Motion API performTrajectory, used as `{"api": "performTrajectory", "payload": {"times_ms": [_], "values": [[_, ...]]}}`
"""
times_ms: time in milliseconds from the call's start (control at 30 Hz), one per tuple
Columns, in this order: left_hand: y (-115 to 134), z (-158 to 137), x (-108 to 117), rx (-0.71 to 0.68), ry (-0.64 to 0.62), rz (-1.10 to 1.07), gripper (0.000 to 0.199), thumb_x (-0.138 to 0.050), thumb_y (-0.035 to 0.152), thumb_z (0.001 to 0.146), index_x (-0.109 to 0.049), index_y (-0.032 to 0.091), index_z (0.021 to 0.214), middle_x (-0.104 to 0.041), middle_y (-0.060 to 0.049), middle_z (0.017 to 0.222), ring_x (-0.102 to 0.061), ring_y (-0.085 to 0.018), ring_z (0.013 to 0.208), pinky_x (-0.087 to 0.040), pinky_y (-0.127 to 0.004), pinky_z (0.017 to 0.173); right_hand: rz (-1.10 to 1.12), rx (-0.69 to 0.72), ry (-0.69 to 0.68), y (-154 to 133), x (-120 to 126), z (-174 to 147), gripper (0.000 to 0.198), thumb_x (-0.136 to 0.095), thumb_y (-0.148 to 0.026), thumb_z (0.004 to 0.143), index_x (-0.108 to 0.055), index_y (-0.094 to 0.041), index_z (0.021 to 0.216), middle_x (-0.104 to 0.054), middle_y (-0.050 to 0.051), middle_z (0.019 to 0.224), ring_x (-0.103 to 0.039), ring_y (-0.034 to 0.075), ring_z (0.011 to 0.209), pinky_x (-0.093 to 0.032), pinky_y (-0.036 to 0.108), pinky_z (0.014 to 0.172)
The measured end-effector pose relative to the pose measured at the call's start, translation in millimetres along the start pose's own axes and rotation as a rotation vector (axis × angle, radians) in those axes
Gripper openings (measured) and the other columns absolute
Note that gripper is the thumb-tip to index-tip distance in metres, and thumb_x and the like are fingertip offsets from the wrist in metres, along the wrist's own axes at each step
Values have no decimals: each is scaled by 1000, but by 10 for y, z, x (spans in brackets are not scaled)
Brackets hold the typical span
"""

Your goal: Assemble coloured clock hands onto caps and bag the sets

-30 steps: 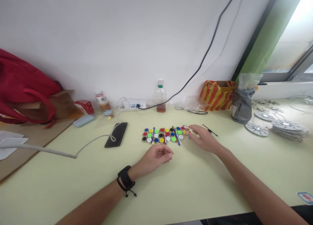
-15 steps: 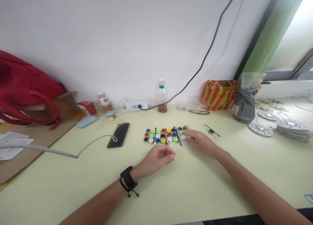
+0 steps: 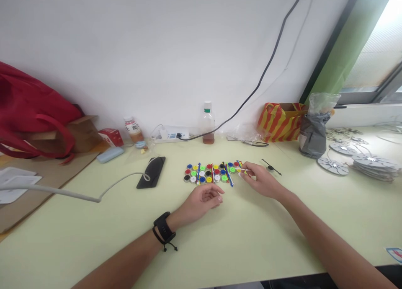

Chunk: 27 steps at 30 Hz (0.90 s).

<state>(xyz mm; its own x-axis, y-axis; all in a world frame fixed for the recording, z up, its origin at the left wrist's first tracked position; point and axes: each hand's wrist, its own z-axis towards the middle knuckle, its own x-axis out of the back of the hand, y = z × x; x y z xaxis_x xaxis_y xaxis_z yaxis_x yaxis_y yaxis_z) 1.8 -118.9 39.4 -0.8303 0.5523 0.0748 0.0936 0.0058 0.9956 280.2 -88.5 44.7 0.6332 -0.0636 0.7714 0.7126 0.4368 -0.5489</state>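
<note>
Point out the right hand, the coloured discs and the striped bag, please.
Right hand (image 3: 263,181), head view: back of the hand.
Coloured discs (image 3: 208,174), head view: a black one mid-group.
Striped bag (image 3: 277,125), head view: front side.

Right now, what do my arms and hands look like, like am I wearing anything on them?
Your left hand and right hand are without gloves, and no sleeves show on the forearms. On the left wrist are a broad black strap, perhaps a watch's, and a thin black cord with dangling, knotted ends. Nothing shows on the right wrist.
</note>
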Motion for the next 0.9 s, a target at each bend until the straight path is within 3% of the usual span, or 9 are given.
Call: {"api": "performTrajectory", "payload": {"times_ms": [200,333,567,733,900], "values": [[5,21,-8,-30,60,-71,45,-72,46,90,-63,20,126,-71,-8,106,-71,-20,92,-56,-37,88,261,80,-42,-405,-155,-54,20,-48,-40,102,-57,-23,97,-64,3,88,-56,18,77,-45,31,69],[12,41,10,-40,52,-111,45,-74,44,89,-66,18,126,-74,-11,112,-72,-23,99,-57,-40,94,300,126,-79,-590,-316,-104,15,-52,-37,102,-58,-24,99,-65,3,91,-56,18,80,-45,31,72],[13,60,57,-35,45,-152,41,-80,40,85,-70,18,118,-75,-12,118,-71,-25,110,-54,-40,102,389,151,-149,-619,-355,-131,15,-50,-34,103,-62,-24,106,-67,6,101,-59,21,89,-48,33,77],[16,71,41,-44,112,-164,40,-81,41,83,-73,17,114,-77,-10,108,-72,-22,99,-57,-37,94,489,129,-136,-638,-305,-139,26,-37,-36,107,-57,-26,119,-64,6,104,-59,22,93,-49,35,82],[-2,84,41,-42,162,-173,40,-87,36,77,-74,16,109,-76,-10,108,-71,-22,100,-56,-40,97,543,56,-78,-613,-300,-119,23,-40,-40,106,-57,-24,107,-60,4,94,-55,19,82,-48,32,73]]}}
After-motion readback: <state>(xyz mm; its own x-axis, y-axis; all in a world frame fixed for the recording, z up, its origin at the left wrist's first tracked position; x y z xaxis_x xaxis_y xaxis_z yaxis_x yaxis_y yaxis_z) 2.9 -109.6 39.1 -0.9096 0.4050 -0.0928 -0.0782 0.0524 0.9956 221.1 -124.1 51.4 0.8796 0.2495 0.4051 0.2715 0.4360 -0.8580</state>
